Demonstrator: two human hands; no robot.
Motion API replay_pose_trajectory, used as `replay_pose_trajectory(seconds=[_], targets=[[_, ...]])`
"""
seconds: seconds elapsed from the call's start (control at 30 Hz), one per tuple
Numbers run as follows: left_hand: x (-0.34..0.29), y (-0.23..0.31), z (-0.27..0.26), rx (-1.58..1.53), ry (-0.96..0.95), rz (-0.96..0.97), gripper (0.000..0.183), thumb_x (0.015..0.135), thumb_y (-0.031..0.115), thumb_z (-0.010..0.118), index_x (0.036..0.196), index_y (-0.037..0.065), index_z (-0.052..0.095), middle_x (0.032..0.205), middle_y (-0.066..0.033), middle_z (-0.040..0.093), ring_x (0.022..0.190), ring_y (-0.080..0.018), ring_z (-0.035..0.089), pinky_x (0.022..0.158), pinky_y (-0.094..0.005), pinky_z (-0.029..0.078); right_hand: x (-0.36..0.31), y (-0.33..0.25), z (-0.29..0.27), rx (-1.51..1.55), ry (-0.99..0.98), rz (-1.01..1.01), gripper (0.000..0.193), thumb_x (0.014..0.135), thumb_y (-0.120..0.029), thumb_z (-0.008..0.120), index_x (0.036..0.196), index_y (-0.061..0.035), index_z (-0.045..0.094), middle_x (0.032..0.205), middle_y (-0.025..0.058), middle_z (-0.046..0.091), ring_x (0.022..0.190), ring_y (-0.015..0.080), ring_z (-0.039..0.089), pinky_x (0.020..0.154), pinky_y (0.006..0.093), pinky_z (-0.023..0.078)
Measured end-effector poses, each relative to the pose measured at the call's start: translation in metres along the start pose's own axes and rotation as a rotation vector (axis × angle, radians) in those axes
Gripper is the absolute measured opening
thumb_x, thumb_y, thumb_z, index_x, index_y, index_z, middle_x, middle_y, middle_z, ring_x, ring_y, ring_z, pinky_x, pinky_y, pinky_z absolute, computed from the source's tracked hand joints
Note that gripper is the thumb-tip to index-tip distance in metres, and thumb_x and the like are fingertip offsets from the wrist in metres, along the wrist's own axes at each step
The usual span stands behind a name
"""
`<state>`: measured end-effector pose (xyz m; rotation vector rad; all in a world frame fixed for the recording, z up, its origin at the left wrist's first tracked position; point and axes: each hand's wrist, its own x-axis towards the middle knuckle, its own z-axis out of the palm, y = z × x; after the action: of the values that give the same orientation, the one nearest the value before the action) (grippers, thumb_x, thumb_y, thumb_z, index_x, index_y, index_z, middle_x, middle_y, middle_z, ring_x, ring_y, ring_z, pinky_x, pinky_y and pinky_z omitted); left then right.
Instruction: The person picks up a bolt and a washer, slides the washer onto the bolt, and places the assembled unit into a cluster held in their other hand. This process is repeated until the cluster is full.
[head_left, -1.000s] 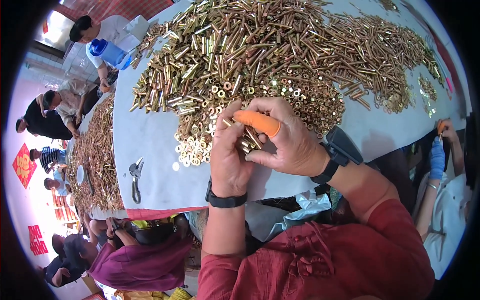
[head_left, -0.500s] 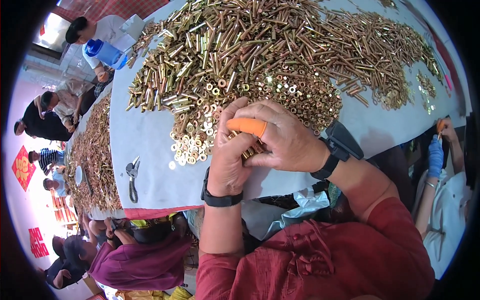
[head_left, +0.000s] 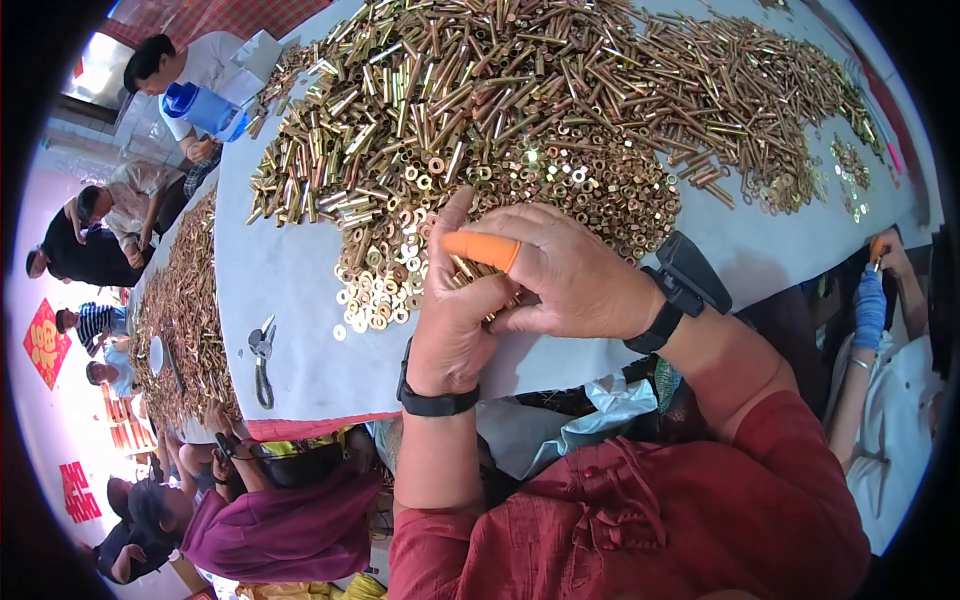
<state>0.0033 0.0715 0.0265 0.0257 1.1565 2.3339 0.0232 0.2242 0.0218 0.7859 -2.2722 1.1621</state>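
Over the near edge of the white-covered table, my two hands are cupped together around several gold-coloured metal tubes or bolts (head_left: 466, 270); fingers hide most of them. My left hand (head_left: 452, 325) is closed below and to the left, its thumb across the pieces. From the right, my right hand (head_left: 585, 270) curls over them, an orange finger cot (head_left: 482, 249) on one finger. Just beyond lie loose flat washers (head_left: 378, 290) and a heap of nuts (head_left: 625, 195). A large pile of gold-coloured metal tubes and rods (head_left: 480, 70) rises behind.
Pliers with dark handles (head_left: 262, 350) lie at the table's left. Another heap of metal parts (head_left: 180, 320) covers a table further left, with people seated along it. At the right, a co-worker's blue-sleeved arm (head_left: 868, 310) reaches in. A blue jug (head_left: 205, 108) stands far left.
The view has shifted slightly, so the table sits a little further left. My hands remain closed together around the metal pieces, with the fingers slightly shifted.
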Motion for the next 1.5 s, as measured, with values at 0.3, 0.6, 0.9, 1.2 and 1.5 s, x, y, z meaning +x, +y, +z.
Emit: replay_pose_trajectory(seconds=[0.3, 0.6, 0.9, 1.2, 1.5], targets=[[-0.003, -0.007, 0.001, 0.075, -0.006, 0.027, 0.101, 0.071, -0.015, 0.059, 0.154, 0.013, 0.008, 0.115, -0.0156, 0.056, 0.096, -0.0238, 0.063, 0.081, -0.0367, 0.056, -0.008, 0.007, 0.001, 0.005, -0.015, 0.049, 0.056, 0.066, -0.018, 0.08, 0.117, -0.0082, 0.06, 0.115, 0.0107, 0.061, 0.103, 0.0313, 0.06, 0.091, 0.0432, 0.047], [-0.001, -0.012, -0.002, 0.092, -0.006, 0.056, 0.111, 0.071, -0.007, 0.078, 0.155, 0.014, 0.01, 0.115, -0.0102, 0.06, 0.097, -0.0211, 0.063, 0.084, -0.035, 0.055, -0.01, 0.006, -0.001, 0.02, -0.065, 0.013, 0.05, 0.069, -0.018, 0.078, 0.115, -0.0073, 0.063, 0.112, 0.0074, 0.061, 0.101, 0.0282, 0.06, 0.089, 0.0396, 0.049], [-0.005, -0.011, -0.007, 0.086, -0.056, 0.037, 0.098, 0.077, -0.006, 0.067, 0.155, 0.013, 0.012, 0.124, -0.016, 0.055, 0.11, -0.0245, 0.06, 0.094, -0.0368, 0.052, -0.01, -0.001, -0.002, -0.021, -0.034, 0.01, 0.05, 0.069, -0.018, 0.078, 0.116, -0.0093, 0.063, 0.106, 0.0062, 0.06, 0.097, 0.0264, 0.06, 0.083, 0.0382, 0.05], [-0.008, -0.011, 0.005, 0.153, -0.059, 0.045, 0.099, 0.074, 0.002, 0.069, 0.156, 0.013, 0.014, 0.134, -0.0168, 0.049, 0.112, -0.024, 0.058, 0.093, -0.035, 0.051, -0.009, 0.003, 0.003, -0.029, 0.008, -0.038, 0.027, 0.081, -0.015, 0.065, 0.106, -0.0049, 0.065, 0.103, 0.0057, 0.061, 0.095, 0.0254, 0.06, 0.083, 0.0367, 0.05], [-0.012, -0.011, -0.024, -0.006, 0.115, -0.18, 0.05, 0.077, 0.005, 0.073, 0.122, 0.006, 0.052, 0.117, -0.007, 0.06, 0.102, -0.0203, 0.064, 0.084, -0.0339, 0.056, -0.005, -0.001, 0.005, -0.074, 0.005, -0.044, 0.033, 0.08, -0.013, 0.065, 0.112, -0.0052, 0.065, 0.109, 0.0073, 0.063, 0.106, 0.0286, 0.059, 0.093, 0.0389, 0.048]])
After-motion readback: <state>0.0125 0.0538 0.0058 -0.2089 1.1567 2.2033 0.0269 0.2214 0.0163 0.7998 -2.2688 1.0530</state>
